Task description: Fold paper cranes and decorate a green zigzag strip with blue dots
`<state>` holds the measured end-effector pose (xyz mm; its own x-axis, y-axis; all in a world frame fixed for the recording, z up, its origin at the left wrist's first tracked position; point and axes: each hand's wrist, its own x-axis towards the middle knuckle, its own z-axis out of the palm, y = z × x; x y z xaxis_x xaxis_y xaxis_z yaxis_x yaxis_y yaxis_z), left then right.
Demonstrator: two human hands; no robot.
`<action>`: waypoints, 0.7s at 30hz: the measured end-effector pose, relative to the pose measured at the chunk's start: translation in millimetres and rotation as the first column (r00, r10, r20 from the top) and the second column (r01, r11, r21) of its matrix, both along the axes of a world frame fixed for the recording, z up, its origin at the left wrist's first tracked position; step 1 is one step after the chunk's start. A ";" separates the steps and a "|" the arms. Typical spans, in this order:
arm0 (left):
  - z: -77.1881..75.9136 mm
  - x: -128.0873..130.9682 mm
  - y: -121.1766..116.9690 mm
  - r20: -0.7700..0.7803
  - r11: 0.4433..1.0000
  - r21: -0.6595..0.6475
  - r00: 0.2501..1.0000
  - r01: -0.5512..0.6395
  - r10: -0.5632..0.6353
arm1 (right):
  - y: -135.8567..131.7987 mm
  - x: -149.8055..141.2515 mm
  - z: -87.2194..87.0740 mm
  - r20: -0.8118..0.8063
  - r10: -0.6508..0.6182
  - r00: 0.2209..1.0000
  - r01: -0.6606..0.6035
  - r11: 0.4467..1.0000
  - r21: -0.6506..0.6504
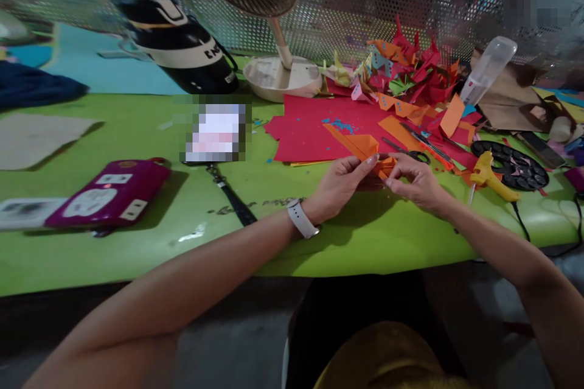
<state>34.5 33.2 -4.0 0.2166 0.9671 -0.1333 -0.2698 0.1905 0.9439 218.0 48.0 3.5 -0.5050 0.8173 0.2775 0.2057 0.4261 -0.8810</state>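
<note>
A folded piece of orange paper is held between my two hands, above the near edge of the red paper sheets. My left hand pinches it with the thumb on top; a pale watch strap circles that wrist. At the paper's right end, my right hand grips it between thumb and fingers. Just behind the hands lie dark-handled scissors and an orange cutter knife. Small blue paper bits are scattered on the red sheets.
Folded paper pieces are heaped at the back right. Nearby are a yellow glue gun, a black palette tray and a clear bottle. Leftward stand a fan and black flask; a phone and purple case lie nearer.
</note>
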 end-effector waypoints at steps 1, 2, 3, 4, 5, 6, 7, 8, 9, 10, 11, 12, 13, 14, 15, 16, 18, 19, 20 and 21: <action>-0.7 0.0 -0.1 -0.010 1.000 0.011 1.000 0.000 0.000 | 0.7 0.1 -1.0 0.005 -0.001 1.000 0.001 1.000 0.002; -1.4 0.0 -0.1 -0.021 1.000 0.023 1.000 0.000 0.001 | 1.4 0.2 -2.0 0.011 -0.005 1.000 0.005 1.000 0.008; -2.2 0.0 -0.1 -0.034 0.999 0.033 0.999 0.000 0.001 | 2.1 0.4 -3.0 0.019 -0.007 1.000 0.007 1.000 0.015; -2.9 0.0 0.0 -0.046 0.999 0.039 0.999 -0.001 0.002 | 2.7 0.7 -3.9 0.025 -0.008 1.000 0.007 1.000 0.021; -3.5 -0.1 0.1 -0.056 0.999 0.041 0.998 -0.003 0.005 | 3.2 1.0 -4.6 0.029 -0.007 1.000 0.007 1.000 0.023; -3.9 -0.1 0.3 -0.061 0.999 0.042 0.998 -0.006 0.009 | 3.5 1.2 -5.0 0.030 -0.006 1.000 0.005 1.000 0.024; -4.2 -0.1 0.5 -0.060 0.999 0.041 0.998 -0.010 0.013 | 3.7 1.2 -5.1 0.029 -0.003 1.000 0.003 1.000 0.024; -4.2 0.0 0.6 -0.054 0.999 0.041 0.998 -0.014 0.016 | 3.7 1.2 -4.9 0.030 0.000 1.000 -0.001 1.000 0.022; -4.0 0.1 0.8 -0.045 0.999 0.040 0.999 -0.016 0.018 | 3.6 1.1 -4.5 0.029 0.002 1.000 -0.002 1.000 0.020; -3.7 0.3 1.0 -0.034 0.999 0.039 0.999 -0.017 0.019 | 3.4 0.9 -3.9 0.029 0.003 1.000 -0.004 1.000 0.016; -3.3 0.5 1.1 -0.023 0.999 0.039 1.000 -0.018 0.019 | 3.2 0.6 -3.2 0.029 0.005 1.000 -0.005 1.000 0.010; -2.9 0.7 1.2 -0.013 0.999 0.039 1.000 -0.018 0.019 | 3.0 0.4 -2.5 0.028 0.006 1.000 -0.006 1.000 0.002; -2.4 0.9 1.2 -0.007 0.999 0.038 1.000 -0.017 0.017 | 2.9 0.2 -1.9 0.028 0.008 1.000 -0.007 1.000 -0.008; -2.1 1.1 1.2 -0.002 0.999 0.037 1.000 -0.015 0.016 | 2.8 0.0 -1.4 0.026 0.009 1.000 -0.008 1.000 -0.018; -1.9 1.1 1.1 0.002 0.999 0.037 1.000 -0.013 0.013 | 2.7 -0.1 -1.0 0.025 0.009 1.000 -0.008 1.000 -0.027; -1.9 1.1 1.0 0.005 0.999 0.037 1.000 -0.010 0.009 | 2.7 -0.1 -0.7 0.022 0.009 1.000 -0.008 0.999 -0.034; -2.4 0.8 0.8 0.015 0.999 0.038 1.000 0.002 -0.003 | 2.8 -0.2 -0.3 0.017 0.011 1.000 -0.010 0.999 -0.041; -2.9 0.6 0.8 0.021 0.999 0.041 1.000 0.007 -0.008 | 2.9 -0.2 -0.1 0.012 0.011 1.000 -0.011 0.999 -0.043; -3.4 0.4 0.8 0.024 0.999 0.045 1.000 0.012 -0.013 | 3.0 -0.3 0.2 0.007 0.013 1.000 -0.012 0.999 -0.044; -4.0 0.2 0.9 0.024 0.999 0.051 1.000 0.014 -0.015 | 3.0 -0.4 0.6 0.003 0.015 1.000 -0.015 0.999 -0.048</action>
